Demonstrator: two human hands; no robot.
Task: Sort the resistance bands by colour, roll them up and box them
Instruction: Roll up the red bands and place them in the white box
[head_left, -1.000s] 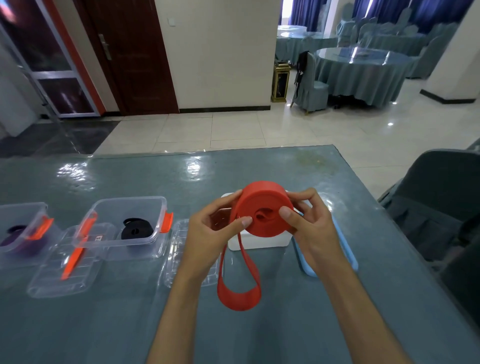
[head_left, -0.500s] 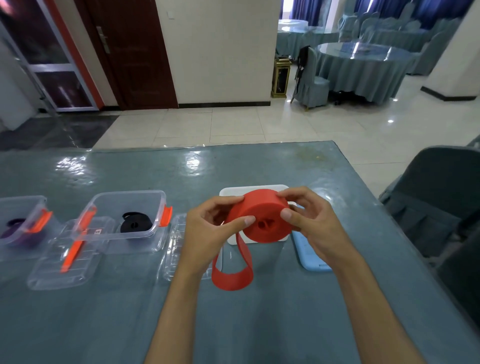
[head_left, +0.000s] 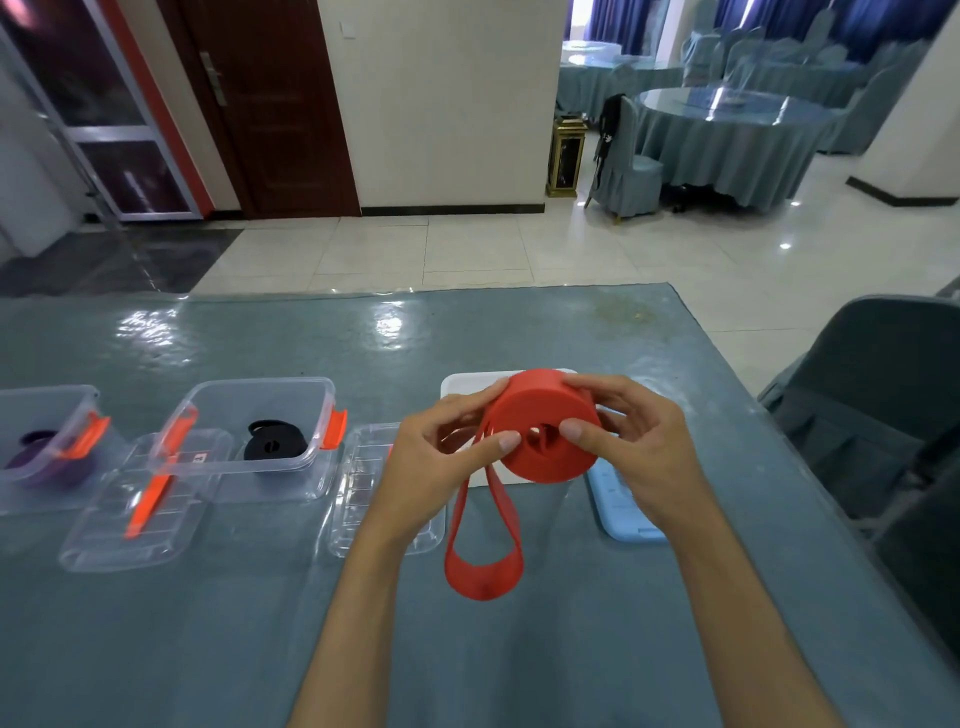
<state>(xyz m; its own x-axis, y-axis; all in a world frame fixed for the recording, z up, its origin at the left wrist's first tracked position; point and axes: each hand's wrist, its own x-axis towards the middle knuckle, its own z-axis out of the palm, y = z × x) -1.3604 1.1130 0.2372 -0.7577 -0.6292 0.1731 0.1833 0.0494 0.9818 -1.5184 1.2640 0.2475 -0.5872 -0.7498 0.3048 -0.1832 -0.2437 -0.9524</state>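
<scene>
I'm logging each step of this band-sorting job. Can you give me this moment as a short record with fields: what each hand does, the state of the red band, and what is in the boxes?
left hand: left hand grips the roll's left side
right hand: right hand grips the roll's right side
red band: red band mostly rolled, held above the table; an unrolled loop hangs below
black band: black band rolled, inside the middle clear box
purple band: purple band inside the far-left clear box
lids: all off
</scene>
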